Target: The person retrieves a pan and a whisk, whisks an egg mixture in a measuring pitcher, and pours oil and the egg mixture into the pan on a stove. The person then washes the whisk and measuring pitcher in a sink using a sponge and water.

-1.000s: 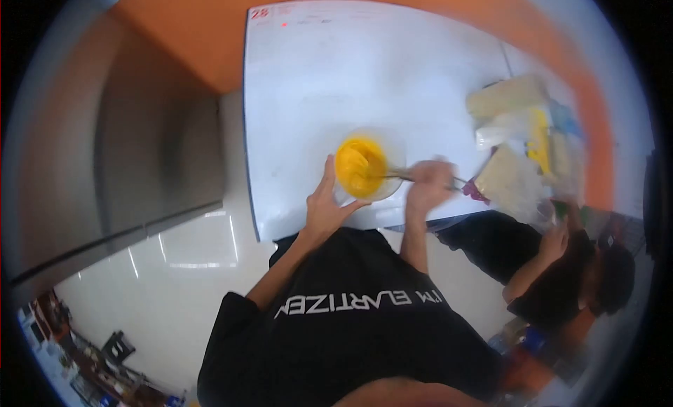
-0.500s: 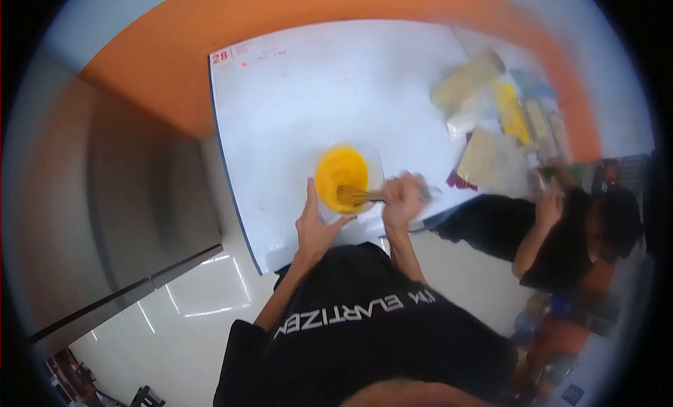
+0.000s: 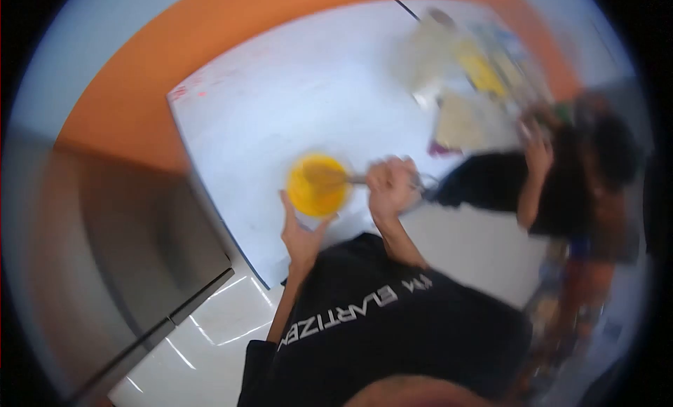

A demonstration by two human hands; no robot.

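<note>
The white table (image 3: 280, 112) occupies the area in front of the person, whose black shirt (image 3: 406, 330) is at its near edge. To the right, a co-worker (image 3: 568, 179) in black is positioned beside the table, one forearm raised near the packets (image 3: 463, 123). The packets are grouped at the table's right end, their labels too blurred to read from here. The bowl (image 3: 317, 211) is located at the near side of the table and contains yellow mix (image 3: 301, 192). Right hand (image 3: 392, 186): closed around the handle of the whisk. Left hand (image 3: 301, 233): thumb and fingers spread, holding the bowl's near side. Whisk (image 3: 357, 179): head inside the bowl, in the mix.
</note>
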